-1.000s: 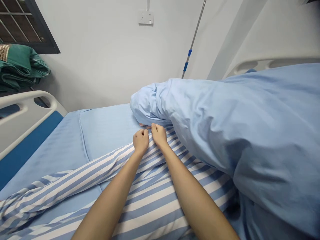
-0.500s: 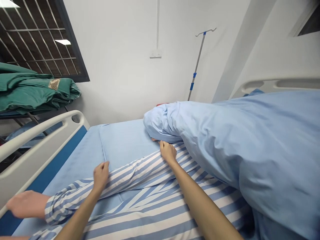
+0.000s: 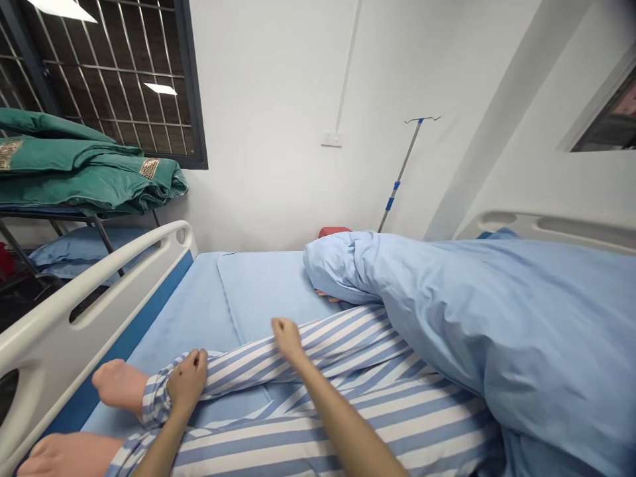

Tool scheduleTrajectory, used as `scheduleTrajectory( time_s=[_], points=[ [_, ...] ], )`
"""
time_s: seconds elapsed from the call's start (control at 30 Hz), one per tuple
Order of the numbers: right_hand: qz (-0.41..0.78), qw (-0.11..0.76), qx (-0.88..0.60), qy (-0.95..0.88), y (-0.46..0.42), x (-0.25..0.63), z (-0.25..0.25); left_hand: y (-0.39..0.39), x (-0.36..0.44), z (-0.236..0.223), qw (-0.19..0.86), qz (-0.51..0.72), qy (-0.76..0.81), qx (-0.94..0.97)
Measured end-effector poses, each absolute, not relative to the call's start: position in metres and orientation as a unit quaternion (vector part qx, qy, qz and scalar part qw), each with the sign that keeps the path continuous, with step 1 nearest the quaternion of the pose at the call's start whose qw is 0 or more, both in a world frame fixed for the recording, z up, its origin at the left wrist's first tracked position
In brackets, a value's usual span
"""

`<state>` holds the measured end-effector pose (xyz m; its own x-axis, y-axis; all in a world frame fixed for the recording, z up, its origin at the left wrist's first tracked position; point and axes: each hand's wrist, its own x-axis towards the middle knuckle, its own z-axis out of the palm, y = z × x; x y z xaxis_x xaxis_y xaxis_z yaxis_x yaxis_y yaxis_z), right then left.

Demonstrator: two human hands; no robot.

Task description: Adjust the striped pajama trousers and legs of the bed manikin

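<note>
Two legs in blue-and-white striped trousers (image 3: 348,338) lie stretched out on the blue bed sheet (image 3: 265,271), with pinkish bare feet (image 3: 120,385) at the left. My left hand (image 3: 187,381) is balled into a fist at the lower shin of the farther leg, just above the ankle. Further up the same leg, my right hand (image 3: 288,339) is also a fist, at the leg's far edge. No object shows in either fist. Whether the right fist presses on the cloth or hovers just over it, I cannot tell. A light-blue quilt (image 3: 447,298) covers the upper body.
A cream footboard (image 3: 124,271) with a blue strip bounds the bed's left end, and a headboard (image 3: 556,228) stands at the right. Behind the bed are an IV pole (image 3: 400,175) and a red object (image 3: 334,231). Folded green bedding (image 3: 99,175) is piled at the left.
My right fist has moved left down the leg, from beside the quilt to mid-shin. The left fist has gone lower toward the ankle. The view has tilted up and shifted left.
</note>
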<state>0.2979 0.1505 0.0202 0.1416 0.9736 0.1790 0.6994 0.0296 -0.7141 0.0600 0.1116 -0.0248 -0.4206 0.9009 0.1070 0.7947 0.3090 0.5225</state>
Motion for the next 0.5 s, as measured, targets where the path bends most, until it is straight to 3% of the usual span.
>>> scheduleTrajectory(
  time_s=[0.1, 0.23, 0.33, 0.5],
  points=[
    [0.317, 0.424, -0.553, -0.643, 0.14, 0.206, 0.0, 0.111, 0.055, -0.023, 0.12, 0.311, 0.776, 0.535],
    [0.478, 0.514, -0.484, -0.522, 0.136, 0.14, -0.017, 0.118, 0.063, -0.009, 0.18, 0.468, 0.703, 0.504],
    [0.474, 0.51, -0.503, -0.512, 0.136, 0.139, -0.017, 0.127, 0.072, -0.006, 0.235, 0.54, 0.665, 0.46],
    [0.335, 0.485, -0.509, -0.628, 0.136, 0.166, -0.005, 0.134, 0.08, -0.019, 0.206, 0.479, 0.691, 0.501]
  ],
)
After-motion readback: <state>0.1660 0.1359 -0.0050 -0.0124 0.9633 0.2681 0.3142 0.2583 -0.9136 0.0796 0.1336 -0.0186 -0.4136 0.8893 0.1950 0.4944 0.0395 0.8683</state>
